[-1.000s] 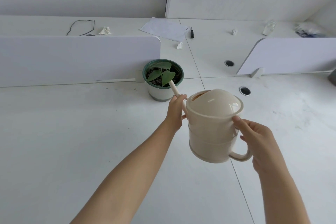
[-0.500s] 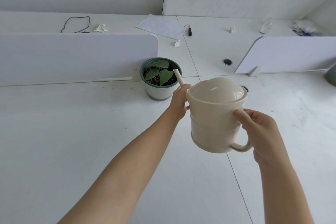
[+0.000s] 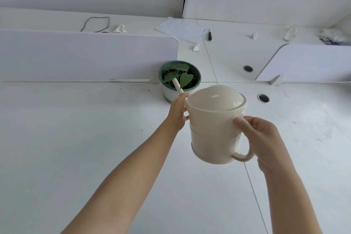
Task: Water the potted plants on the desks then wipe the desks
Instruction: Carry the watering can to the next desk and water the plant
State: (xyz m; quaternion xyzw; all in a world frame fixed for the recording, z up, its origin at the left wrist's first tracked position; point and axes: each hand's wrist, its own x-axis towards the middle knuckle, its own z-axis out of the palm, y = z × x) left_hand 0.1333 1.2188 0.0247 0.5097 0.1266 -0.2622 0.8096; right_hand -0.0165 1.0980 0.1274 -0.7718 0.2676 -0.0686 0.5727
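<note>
A cream watering can (image 3: 214, 129) is held above the white desk (image 3: 76, 138), tilted forward. My right hand (image 3: 264, 138) grips its handle and body. My left hand (image 3: 177, 113) holds the base of the thin spout, whose tip reaches over the potted plant (image 3: 179, 78). The plant has heart-shaped green leaves in a dark green pot with a white base, standing against the end of a white divider panel (image 3: 85, 57). No water stream can be made out.
A second divider (image 3: 311, 62) stands at the right. Two cable holes (image 3: 263, 98) lie in the desks. On the far desk lie paper sheets (image 3: 180, 28), a black pen (image 3: 209, 35), a black cable loop (image 3: 96, 23), and crumpled tissues (image 3: 119, 28).
The can was lifted with the spout beside the pot, then tilted back so the spout tip is over the leaves and soil again. The view shifted slightly.
</note>
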